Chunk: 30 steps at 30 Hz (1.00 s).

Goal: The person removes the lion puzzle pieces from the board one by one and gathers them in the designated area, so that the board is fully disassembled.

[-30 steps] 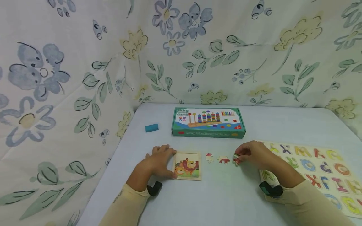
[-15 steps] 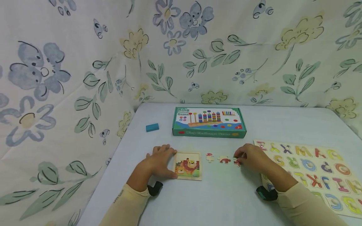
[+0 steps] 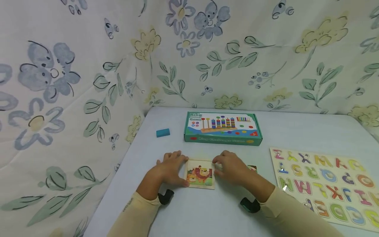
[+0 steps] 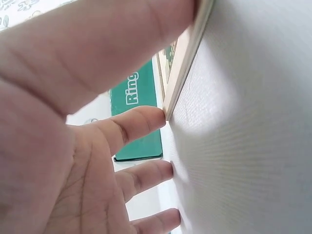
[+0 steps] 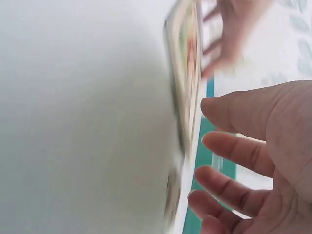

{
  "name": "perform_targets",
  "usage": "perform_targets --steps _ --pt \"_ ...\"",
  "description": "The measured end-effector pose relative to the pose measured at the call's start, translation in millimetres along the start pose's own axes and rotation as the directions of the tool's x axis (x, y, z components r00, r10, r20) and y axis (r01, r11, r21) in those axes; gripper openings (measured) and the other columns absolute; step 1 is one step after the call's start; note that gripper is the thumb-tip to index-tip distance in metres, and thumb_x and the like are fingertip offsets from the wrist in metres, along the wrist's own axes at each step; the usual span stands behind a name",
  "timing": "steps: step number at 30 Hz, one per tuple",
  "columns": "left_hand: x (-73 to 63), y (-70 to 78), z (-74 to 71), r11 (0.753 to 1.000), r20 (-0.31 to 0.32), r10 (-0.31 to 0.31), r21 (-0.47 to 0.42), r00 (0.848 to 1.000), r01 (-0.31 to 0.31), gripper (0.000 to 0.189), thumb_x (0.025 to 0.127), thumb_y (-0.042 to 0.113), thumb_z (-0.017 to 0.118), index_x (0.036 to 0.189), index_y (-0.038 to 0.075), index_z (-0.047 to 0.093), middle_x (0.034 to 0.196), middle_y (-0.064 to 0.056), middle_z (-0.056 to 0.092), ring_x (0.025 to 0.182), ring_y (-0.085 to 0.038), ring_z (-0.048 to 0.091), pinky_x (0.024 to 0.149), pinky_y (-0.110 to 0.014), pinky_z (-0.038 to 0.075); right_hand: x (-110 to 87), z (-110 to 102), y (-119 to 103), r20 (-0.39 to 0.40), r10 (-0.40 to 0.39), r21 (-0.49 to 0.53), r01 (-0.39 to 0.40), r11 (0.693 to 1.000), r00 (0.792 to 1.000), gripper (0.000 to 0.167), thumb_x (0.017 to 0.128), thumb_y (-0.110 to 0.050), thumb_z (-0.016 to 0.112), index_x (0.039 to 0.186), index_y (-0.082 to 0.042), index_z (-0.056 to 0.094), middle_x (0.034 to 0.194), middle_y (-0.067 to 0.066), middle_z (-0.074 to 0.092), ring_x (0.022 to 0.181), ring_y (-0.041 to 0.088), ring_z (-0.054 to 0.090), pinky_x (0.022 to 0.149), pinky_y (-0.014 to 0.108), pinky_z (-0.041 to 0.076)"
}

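Note:
A small square wooden puzzle tray [image 3: 196, 163] with a lion picture, its upper part pale, lies on the table in the head view. My left hand [image 3: 169, 168] rests at its left side, thumb and index fingertip touching the edge and the other fingers spread on the table. Over by the tray's right edge hovers my right hand [image 3: 232, 168], thumb and fingers apart in the right wrist view with nothing between them. A red and dark puzzle piece [image 3: 252, 168] peeks out behind the right wrist. Below the right fingers lies a blurred puzzle piece [image 5: 172, 195]; the hand covers others.
A green Ring Challenge Game box [image 3: 223, 129] stands behind the tray. To its left is a small blue block [image 3: 163, 132]. A wooden letter board [image 3: 325, 184] fills the table's right side, beside the right forearm. Flowered cloth [image 3: 189, 65] hangs behind the table.
My right hand has let go of the rightmost puzzle piece and moved left to the tray's right edge, covering pieces. The left hand stays at the tray. The view has shifted slightly.

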<state>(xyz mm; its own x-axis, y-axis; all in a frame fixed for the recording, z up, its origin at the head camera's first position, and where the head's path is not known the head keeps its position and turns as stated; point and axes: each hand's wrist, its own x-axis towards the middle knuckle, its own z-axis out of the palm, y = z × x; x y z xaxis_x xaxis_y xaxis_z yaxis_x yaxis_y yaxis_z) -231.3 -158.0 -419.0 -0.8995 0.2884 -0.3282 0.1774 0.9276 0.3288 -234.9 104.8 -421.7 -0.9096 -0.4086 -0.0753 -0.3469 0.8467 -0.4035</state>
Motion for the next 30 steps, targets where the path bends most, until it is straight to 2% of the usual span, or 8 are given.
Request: perform_targets --steps 6,13,18,23,30 --pt "1.5 0.3 1.5 1.0 0.005 0.003 0.002 1.0 -0.003 0.092 0.074 0.053 0.088 0.151 0.027 0.047 0.168 -0.009 0.026 0.151 -0.041 0.022 0.111 -0.08 0.02 19.9 19.3 -41.6 0.056 -0.087 0.032 0.085 0.996 0.995 0.029 0.091 -0.031 0.078 0.117 -0.018 0.074 0.113 0.004 0.062 0.102 0.022 0.056 0.091 0.04 0.053" --pt "-0.3 -0.4 0.6 1.0 0.004 0.006 -0.001 1.0 -0.006 0.091 0.074 0.052 0.088 0.151 0.028 0.047 0.168 -0.009 0.025 0.151 -0.042 0.021 0.111 -0.08 0.019 32.1 24.9 -63.4 0.118 -0.123 0.041 0.119 0.992 0.985 0.033 0.09 -0.028 0.079 0.12 -0.014 0.072 0.116 0.005 0.059 0.099 0.02 0.051 0.087 0.037 0.05" --pt "0.4 -0.3 0.9 1.0 -0.007 0.012 0.013 1.0 -0.012 0.091 0.074 0.053 0.088 0.151 0.028 0.047 0.168 -0.008 0.026 0.151 -0.042 0.021 0.111 -0.08 0.02 33.9 26.7 -69.6 0.136 -0.133 0.056 0.126 0.99 0.982 0.034 0.091 -0.024 0.079 0.121 -0.01 0.072 0.118 0.006 0.061 0.101 0.019 0.053 0.088 0.036 0.052" --pt "1.7 -0.3 1.1 1.0 -0.006 0.007 0.016 1.0 -0.007 0.089 0.073 0.053 0.089 0.149 0.028 0.048 0.168 -0.008 0.026 0.151 -0.042 0.021 0.111 -0.08 0.02 34.1 26.7 -69.1 0.139 -0.107 0.135 0.088 0.987 0.984 0.031 0.09 -0.02 0.08 0.117 -0.011 0.068 0.114 0.003 0.06 0.099 0.018 0.052 0.09 0.035 0.053" --pt "2.4 -2.4 1.6 1.0 0.002 0.0 0.007 1.0 0.0 0.087 0.073 0.053 0.088 0.148 0.03 0.049 0.168 -0.008 0.025 0.152 -0.042 0.02 0.112 -0.08 0.019 37.4 26.5 -64.3 0.089 -0.123 0.258 0.097 0.961 0.988 0.014 0.092 -0.009 0.076 0.098 -0.017 0.066 0.091 -0.005 0.062 0.088 0.015 0.055 0.083 0.033 0.051"
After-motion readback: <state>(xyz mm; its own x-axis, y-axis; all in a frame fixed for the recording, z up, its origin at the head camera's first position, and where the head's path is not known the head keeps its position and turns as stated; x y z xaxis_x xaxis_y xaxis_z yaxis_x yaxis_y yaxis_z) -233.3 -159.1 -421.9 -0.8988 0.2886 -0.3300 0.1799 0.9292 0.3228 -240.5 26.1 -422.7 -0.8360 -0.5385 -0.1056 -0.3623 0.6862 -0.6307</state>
